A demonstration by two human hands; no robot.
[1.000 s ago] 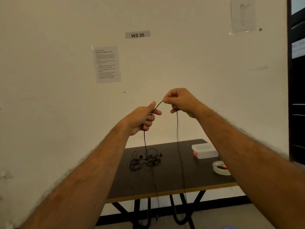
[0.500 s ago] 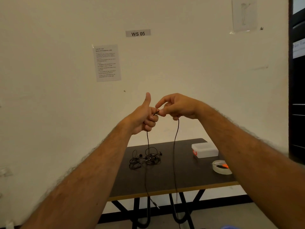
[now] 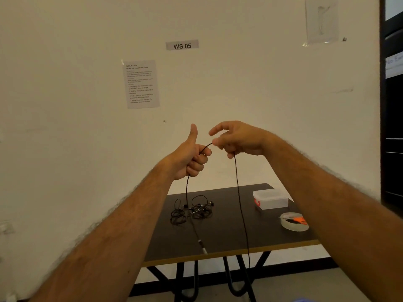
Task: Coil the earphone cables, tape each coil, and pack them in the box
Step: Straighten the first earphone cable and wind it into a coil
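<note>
A thin black earphone cable point(image 3: 239, 192) hangs in the air between both hands. My left hand point(image 3: 192, 156) is fisted around it with the thumb up; one strand drops from this fist toward the table. My right hand point(image 3: 237, 138) pinches the cable between thumb and fingers, index finger lifted, and a long strand hangs down past the table's front edge. The plug point(image 3: 202, 247) dangles near that edge. Tangled black earphones point(image 3: 192, 211) lie on the dark table point(image 3: 222, 240). A clear lidded box point(image 3: 270, 199) and a roll of clear tape point(image 3: 293, 222) sit to the right.
Orange-handled scissors point(image 3: 299, 219) rest across the tape roll. The table stands against a white wall with a paper instruction sheet point(image 3: 141, 83) and a "WS 05" label point(image 3: 182, 45). A dark shelf unit point(image 3: 392, 127) lines the right edge. Black table legs show below.
My right hand dropped from above to level with my left, met it, then drew slightly apart again. My left thumb lifted upright. The plug end rose from below the table to its front edge.
</note>
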